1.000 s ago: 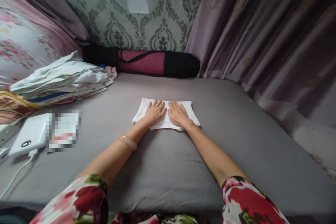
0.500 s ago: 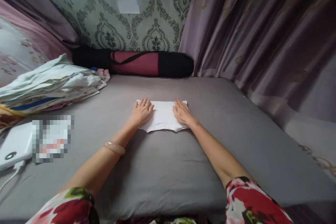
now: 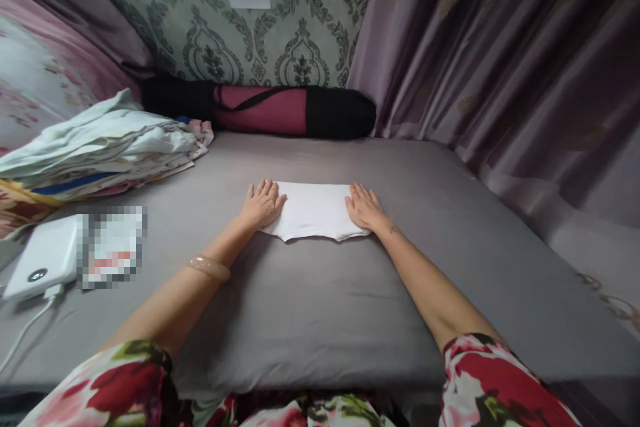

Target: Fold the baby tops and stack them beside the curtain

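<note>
A folded white cloth lies flat on the grey bed sheet in the middle of the view. My left hand rests palm down on the cloth's left end, fingers stretched out flat. On the cloth's right end lies my right hand, also flat with fingers spread. Neither hand holds anything. A pale bangle sits on my left wrist.
A stack of folded laundry lies at the left. A white power bank with a cable sits at the near left beside a blurred patch. A red and black rolled bag lies along the patterned wall. Purple curtains hang on the right.
Both hands have slid apart from the cloth's middle out to its two ends, smoothing it flat.
</note>
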`<move>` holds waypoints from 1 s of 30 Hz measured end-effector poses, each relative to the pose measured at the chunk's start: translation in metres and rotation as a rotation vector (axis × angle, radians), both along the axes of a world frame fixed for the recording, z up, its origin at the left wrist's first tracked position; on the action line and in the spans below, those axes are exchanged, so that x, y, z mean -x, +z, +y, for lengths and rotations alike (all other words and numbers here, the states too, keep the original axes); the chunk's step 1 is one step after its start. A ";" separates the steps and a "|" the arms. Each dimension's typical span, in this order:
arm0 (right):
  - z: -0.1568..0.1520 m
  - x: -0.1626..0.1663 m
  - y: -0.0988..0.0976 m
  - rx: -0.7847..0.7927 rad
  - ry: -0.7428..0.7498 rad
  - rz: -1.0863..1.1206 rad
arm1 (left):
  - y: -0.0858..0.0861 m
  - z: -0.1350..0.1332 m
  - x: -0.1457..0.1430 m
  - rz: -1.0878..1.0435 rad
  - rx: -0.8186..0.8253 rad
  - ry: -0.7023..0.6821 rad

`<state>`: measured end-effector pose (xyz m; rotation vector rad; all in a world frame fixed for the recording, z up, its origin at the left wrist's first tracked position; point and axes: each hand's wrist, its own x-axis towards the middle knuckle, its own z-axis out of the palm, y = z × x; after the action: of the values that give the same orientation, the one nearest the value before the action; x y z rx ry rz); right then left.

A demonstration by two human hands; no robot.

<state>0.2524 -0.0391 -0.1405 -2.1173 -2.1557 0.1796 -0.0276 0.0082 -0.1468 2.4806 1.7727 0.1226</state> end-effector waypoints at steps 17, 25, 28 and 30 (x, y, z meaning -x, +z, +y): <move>-0.033 0.067 -0.002 -0.092 0.145 0.041 | -0.013 -0.061 -0.052 -0.030 -0.155 -0.120; -0.036 0.095 0.004 -0.153 0.289 0.010 | 0.003 -0.062 -0.026 -0.023 -0.166 -0.052; -0.035 0.100 0.003 -0.078 0.301 0.035 | -0.001 -0.062 -0.008 0.034 -0.153 0.035; -0.032 0.101 0.005 -0.021 0.293 0.036 | -0.004 -0.061 -0.001 0.057 -0.125 0.062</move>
<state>0.1510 -0.0712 -0.1359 -1.7632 -2.4241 0.2168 -0.0268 -0.0532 -0.1509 2.5383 1.9217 0.1743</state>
